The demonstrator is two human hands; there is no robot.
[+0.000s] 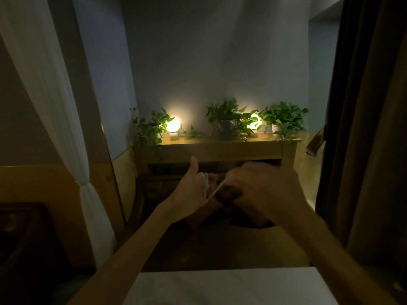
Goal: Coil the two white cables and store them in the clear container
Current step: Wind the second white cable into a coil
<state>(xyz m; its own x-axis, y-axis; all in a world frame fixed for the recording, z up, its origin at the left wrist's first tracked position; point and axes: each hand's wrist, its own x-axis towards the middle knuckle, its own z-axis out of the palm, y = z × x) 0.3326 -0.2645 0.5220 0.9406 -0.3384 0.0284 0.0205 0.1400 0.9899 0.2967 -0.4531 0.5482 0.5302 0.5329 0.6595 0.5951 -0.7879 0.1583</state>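
Note:
A white cable (206,183) is looped several times around the palm of my left hand (193,186), whose thumb points up. One strand runs taut from those loops to my right hand (262,188), which is blurred and pinches the cable with curled fingers. Both hands are raised in front of a wooden shelf unit. I see only this one cable, and no clear container is in view.
A wooden shelf unit (211,150) carries two glowing globe lamps (172,125) and three potted plants (224,119). A white curtain (55,111) hangs at the left, a dark curtain (363,128) at the right. A white surface (231,287) lies at the bottom.

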